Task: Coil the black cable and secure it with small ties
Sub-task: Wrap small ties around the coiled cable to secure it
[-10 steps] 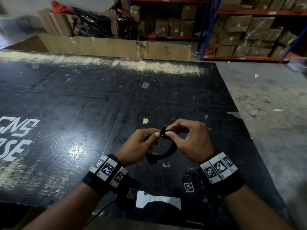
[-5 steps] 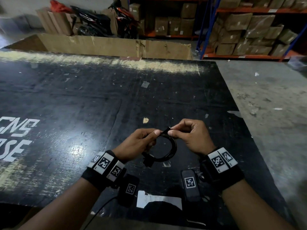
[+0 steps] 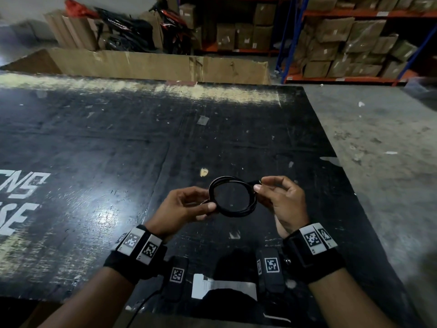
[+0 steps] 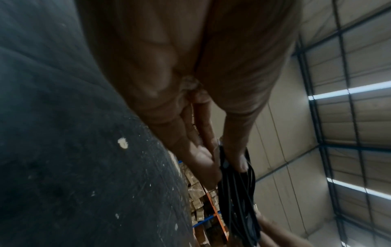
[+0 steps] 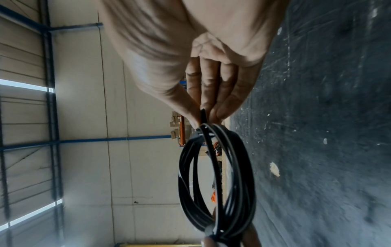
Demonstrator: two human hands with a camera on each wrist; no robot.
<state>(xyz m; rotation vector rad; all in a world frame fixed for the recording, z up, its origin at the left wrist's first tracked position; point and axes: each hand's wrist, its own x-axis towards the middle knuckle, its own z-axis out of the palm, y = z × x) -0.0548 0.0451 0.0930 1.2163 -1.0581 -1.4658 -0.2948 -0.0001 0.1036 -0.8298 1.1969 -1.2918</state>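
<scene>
The black cable (image 3: 236, 214) is wound into a small round coil and held above the black table (image 3: 118, 150). My left hand (image 3: 210, 205) pinches the coil's left side between thumb and fingers. My right hand (image 3: 259, 185) pinches the right side, where a short black tie end (image 3: 255, 182) sticks out. In the left wrist view the left hand (image 4: 222, 160) has its thumb laid over the cable strands (image 4: 237, 192). In the right wrist view the right hand (image 5: 203, 117) nips the tie end (image 5: 203, 115) at the top of the coil (image 5: 245, 167).
White lettering (image 3: 21, 200) marks the table's left part, and a white paper label (image 3: 222, 286) lies at its near edge. A long cardboard box (image 3: 153, 67) stands beyond the far edge. Shelves of cartons (image 3: 354, 43) and concrete floor (image 3: 378, 138) are to the right.
The coil has turned from edge-on to lying flat and open toward the head camera. Both hands have lifted and spread apart, one to each side of the ring.
</scene>
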